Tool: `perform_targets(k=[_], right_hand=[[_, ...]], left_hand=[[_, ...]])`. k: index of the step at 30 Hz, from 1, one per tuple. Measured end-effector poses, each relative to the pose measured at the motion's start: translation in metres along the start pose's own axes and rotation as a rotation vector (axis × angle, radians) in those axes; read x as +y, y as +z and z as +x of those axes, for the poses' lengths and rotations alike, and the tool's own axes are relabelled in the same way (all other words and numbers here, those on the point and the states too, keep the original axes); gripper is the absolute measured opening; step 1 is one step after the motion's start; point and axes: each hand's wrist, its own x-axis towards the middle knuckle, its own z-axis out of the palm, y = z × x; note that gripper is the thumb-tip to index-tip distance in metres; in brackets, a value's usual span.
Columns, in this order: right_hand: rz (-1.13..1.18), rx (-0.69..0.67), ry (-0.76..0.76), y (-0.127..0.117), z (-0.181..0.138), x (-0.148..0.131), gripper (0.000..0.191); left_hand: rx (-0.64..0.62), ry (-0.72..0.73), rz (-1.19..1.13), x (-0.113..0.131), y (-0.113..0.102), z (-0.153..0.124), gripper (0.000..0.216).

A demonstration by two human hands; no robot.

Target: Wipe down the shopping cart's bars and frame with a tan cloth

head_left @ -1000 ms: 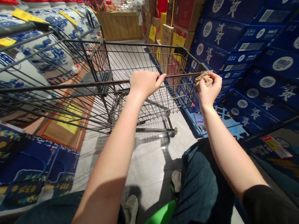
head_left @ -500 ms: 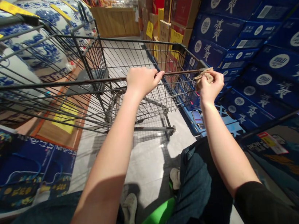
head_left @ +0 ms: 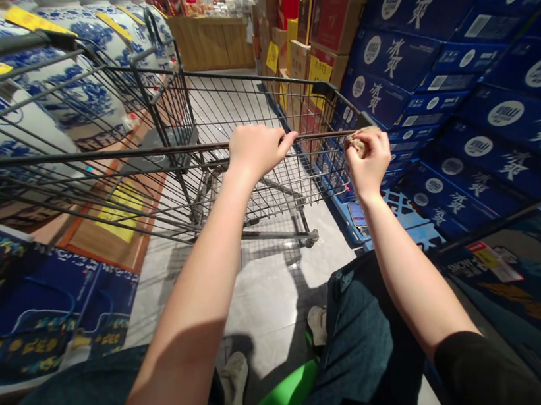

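Note:
A dark wire shopping cart [head_left: 255, 88] stands across the aisle in front of me. My left hand [head_left: 256, 150] is closed around the cart's top side rail, near the middle. Farther right, my right hand [head_left: 368, 159] is closed on a crumpled tan cloth [head_left: 358, 144], which is pressed against the same rail near its right end. Part of the cloth is hidden by my fingers. Through its mesh the cart's basket shows the floor and the lower frame with a caster [head_left: 311, 238].
Blue-and-white jars [head_left: 81, 94] line the left on a wooden platform [head_left: 106, 244]. Stacked blue cartons [head_left: 411, 58] rise at the right above a blue pallet [head_left: 409, 217]. Something bright green [head_left: 283, 393] lies between my legs. A wooden counter [head_left: 209, 41] stands far back.
My right hand has slid a little to the left along the rail with the cloth. My left hand keeps its grip in the same place.

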Motion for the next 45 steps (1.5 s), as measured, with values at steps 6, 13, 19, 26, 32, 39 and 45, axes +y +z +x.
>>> perform_targets(k=[6,13,19,26,32,39,45], right_hand=[[0.026,0.054,0.033,0.009,0.000,-0.008,0.014],[0.057,0.095,0.005,0.014,-0.003,-0.018,0.012],[0.027,0.040,-0.015,0.014,-0.004,-0.026,0.010],[0.018,-0.052,-0.068,0.013,-0.003,-0.026,0.008],[-0.014,-0.101,-0.064,0.014,-0.010,-0.025,0.012],[-0.080,-0.013,0.015,0.014,-0.010,-0.020,0.012],[-0.068,-0.142,-0.068,0.012,-0.009,-0.020,0.012]], left_hand=[[-0.002,0.001,0.034,0.000,0.000,0.000,0.063],[-0.008,0.002,0.036,0.002,-0.002,0.000,0.062],[-0.004,-0.001,0.024,0.002,-0.002,-0.001,0.060],[0.000,-0.006,0.015,0.002,-0.001,-0.001,0.062],[-0.002,-0.021,-0.008,0.001,0.001,0.000,0.063],[-0.015,-0.028,-0.045,0.001,0.000,0.000,0.062],[0.004,-0.029,-0.061,-0.001,0.003,0.000,0.060]])
